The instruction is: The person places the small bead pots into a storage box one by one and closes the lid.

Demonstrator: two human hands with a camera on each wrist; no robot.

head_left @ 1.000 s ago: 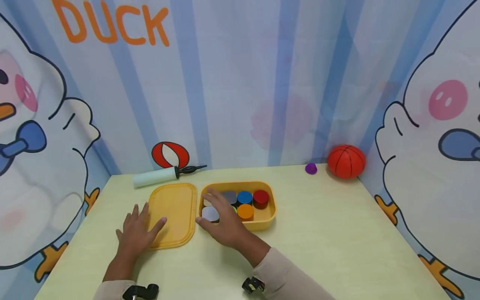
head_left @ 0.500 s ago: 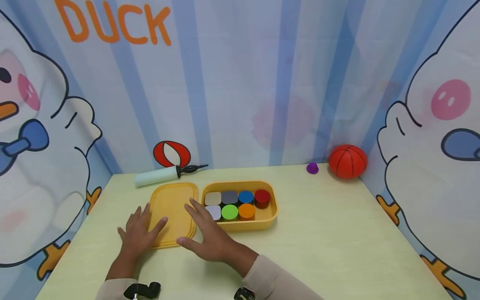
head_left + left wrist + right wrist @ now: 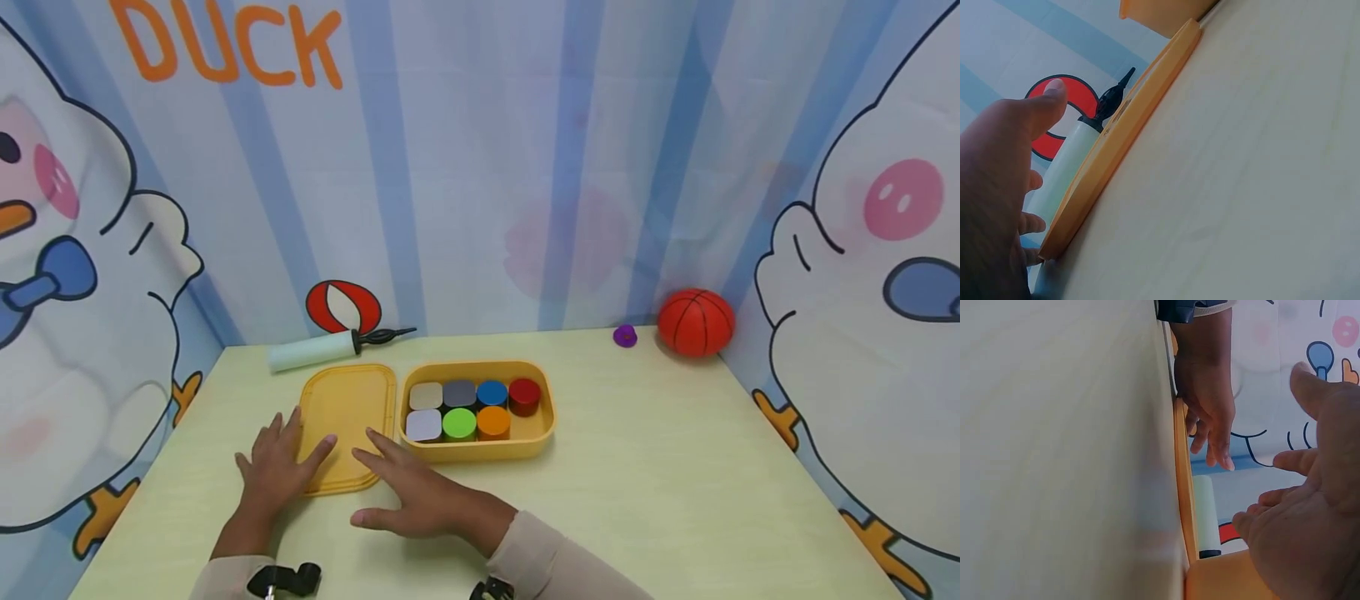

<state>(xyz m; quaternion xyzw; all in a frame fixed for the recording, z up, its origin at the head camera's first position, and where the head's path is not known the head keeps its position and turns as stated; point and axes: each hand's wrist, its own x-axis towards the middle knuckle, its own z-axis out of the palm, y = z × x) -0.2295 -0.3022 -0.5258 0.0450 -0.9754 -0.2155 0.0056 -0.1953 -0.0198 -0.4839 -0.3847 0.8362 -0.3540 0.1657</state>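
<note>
A yellow lid (image 3: 347, 408) lies flat on the table, just left of a yellow box (image 3: 534, 446). Inside the box stand several pieces with coloured tops, among them a green one (image 3: 459, 425), an orange one (image 3: 493, 423), a blue one (image 3: 492, 393) and a dark red one (image 3: 524, 397). My left hand (image 3: 276, 471) is at the lid's left edge with its fingers spread; the left wrist view shows fingertips by the lid's rim (image 3: 1116, 144). Above the lid's lower right corner my right hand (image 3: 420, 496) hovers, fingers extended, holding nothing.
Behind the lid lies a pale green hand pump (image 3: 315, 350) with a black nozzle. At the back right are a small purple object (image 3: 625, 336) and a red basketball (image 3: 696, 323). A printed duck curtain stands along the table's back and sides.
My right hand has moved from over the box left and toward the table's front, uncovering the pieces in the box. My left hand stays by the lid.
</note>
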